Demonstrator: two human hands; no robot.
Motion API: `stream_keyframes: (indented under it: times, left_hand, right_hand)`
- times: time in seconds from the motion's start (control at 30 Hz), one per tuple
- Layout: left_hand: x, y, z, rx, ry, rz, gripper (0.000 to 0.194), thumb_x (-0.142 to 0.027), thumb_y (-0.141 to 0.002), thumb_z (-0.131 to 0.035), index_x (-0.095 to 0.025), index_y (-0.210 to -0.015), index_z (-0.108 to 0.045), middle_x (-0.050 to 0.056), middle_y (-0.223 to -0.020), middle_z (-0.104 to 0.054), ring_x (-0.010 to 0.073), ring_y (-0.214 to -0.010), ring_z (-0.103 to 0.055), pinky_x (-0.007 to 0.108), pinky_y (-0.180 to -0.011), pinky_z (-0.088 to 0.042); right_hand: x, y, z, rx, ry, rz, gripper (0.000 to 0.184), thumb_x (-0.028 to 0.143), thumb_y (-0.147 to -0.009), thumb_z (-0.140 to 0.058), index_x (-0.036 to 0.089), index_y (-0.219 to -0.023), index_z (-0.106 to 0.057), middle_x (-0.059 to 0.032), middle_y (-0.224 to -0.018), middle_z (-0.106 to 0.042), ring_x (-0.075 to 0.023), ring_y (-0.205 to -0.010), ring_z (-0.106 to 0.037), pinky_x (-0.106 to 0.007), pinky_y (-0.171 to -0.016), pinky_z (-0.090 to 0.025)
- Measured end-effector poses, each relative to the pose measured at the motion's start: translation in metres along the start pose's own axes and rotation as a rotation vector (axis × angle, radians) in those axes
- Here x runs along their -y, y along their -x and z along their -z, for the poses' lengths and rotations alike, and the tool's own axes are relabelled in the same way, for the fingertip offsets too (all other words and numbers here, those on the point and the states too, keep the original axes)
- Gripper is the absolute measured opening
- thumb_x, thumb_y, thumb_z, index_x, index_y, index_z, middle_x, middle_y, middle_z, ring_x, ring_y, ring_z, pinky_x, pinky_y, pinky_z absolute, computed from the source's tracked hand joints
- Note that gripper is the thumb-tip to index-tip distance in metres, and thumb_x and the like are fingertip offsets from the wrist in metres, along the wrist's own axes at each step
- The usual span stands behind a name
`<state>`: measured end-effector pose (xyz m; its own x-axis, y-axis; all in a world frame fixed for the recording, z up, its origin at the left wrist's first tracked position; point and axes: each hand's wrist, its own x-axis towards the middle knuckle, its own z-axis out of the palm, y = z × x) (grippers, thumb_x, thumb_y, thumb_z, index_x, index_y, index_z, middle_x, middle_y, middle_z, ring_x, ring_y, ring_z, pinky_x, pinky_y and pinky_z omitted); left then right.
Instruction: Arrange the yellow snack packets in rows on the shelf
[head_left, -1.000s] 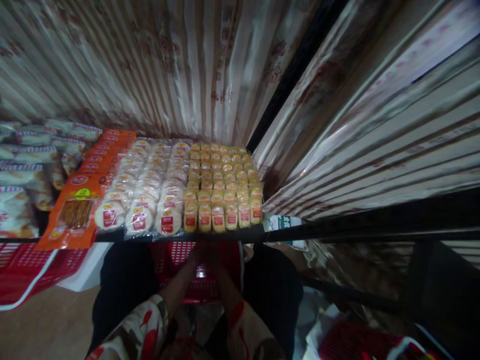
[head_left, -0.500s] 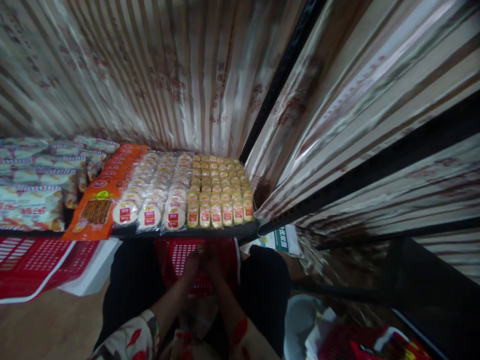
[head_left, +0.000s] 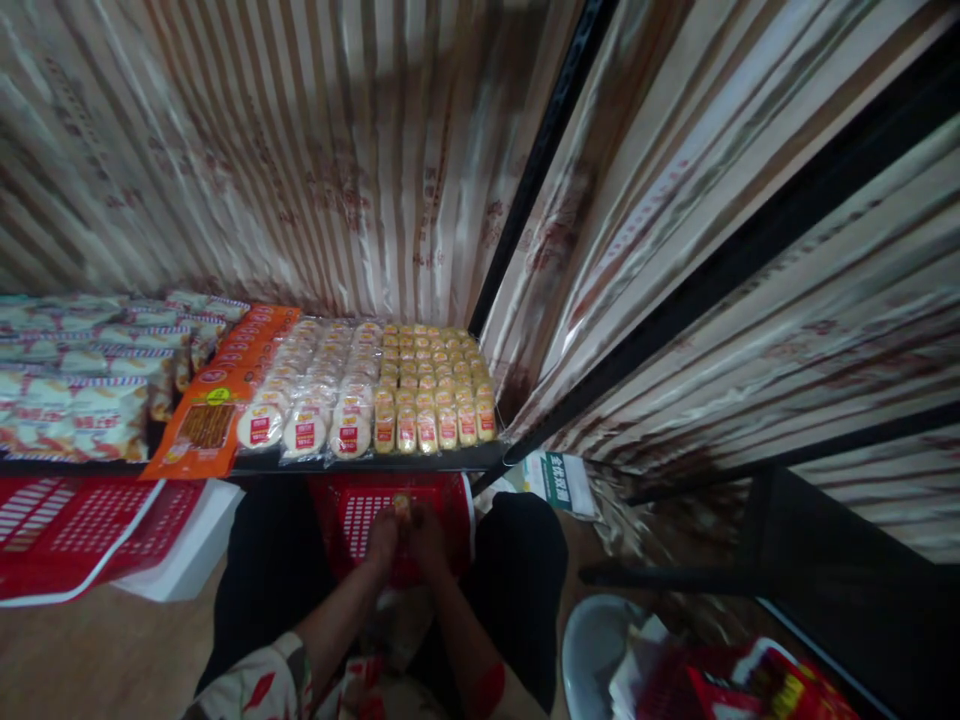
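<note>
Over a red basket below the shelf, my left hand and my right hand are close together, fingers closed. A small yellowish wrapped snack shows between their fingertips; it resembles the gold-wrapped snacks lined up on the shelf above. Both hands seem to grip it, though the dim light blurs the fingers. Left of the gold rows are round white wrapped crackers, then orange snack packets.
White snack bags fill the left of the black shelf. A second red basket and a white box sit lower left. Dark posts and striped curtains rise behind. A pale bin holds wrappers at lower right.
My hands have come up slightly in the basket, and the yellowish snack between them now shows plainly. The camera view has shifted slightly.
</note>
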<state>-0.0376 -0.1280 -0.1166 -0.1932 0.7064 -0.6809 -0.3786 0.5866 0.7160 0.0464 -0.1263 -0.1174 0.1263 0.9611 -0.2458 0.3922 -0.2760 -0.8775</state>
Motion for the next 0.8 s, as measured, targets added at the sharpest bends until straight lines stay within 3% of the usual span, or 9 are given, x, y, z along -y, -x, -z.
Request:
stream_keyframes:
  times: [0.27,0.5,0.8]
  left_hand:
    - [-0.004,0.017,0.002,-0.01,0.01,-0.047,0.011,-0.022,-0.063,-0.055,-0.018,-0.053,-0.056,0.003,-0.052,-0.06,0.0197,-0.061,-0.061,0.027,-0.056,-0.044]
    - [-0.012,0.025,0.001,0.004,0.066,-0.044,0.014,-0.029,-0.063,-0.056,-0.017,-0.062,-0.063,0.006,-0.068,-0.067,0.0206,-0.074,-0.064,0.028,-0.062,-0.046]
    - [-0.009,0.03,-0.003,-0.018,0.169,-0.064,0.026,-0.041,-0.06,-0.061,-0.016,-0.064,-0.061,0.001,-0.062,-0.064,0.0164,-0.062,-0.061,0.027,-0.061,-0.045]
  right_hand:
    - [0.01,0.013,0.008,-0.025,0.063,0.102,0.017,0.017,-0.072,-0.05,0.018,-0.084,-0.062,-0.0068,-0.085,-0.069,-0.0194,-0.079,-0.065,-0.03,-0.073,-0.049]
    - [0.02,0.023,0.011,-0.088,0.138,0.244,0.023,0.018,-0.074,-0.051,0.02,-0.09,-0.066,-0.006,-0.089,-0.064,-0.019,-0.085,-0.06,-0.031,-0.081,-0.047]
    - [0.03,0.037,0.019,-0.134,0.197,0.353,0.02,0.019,-0.077,-0.053,0.022,-0.088,-0.069,-0.0057,-0.092,-0.059,-0.0183,-0.089,-0.055,-0.031,-0.084,-0.045]
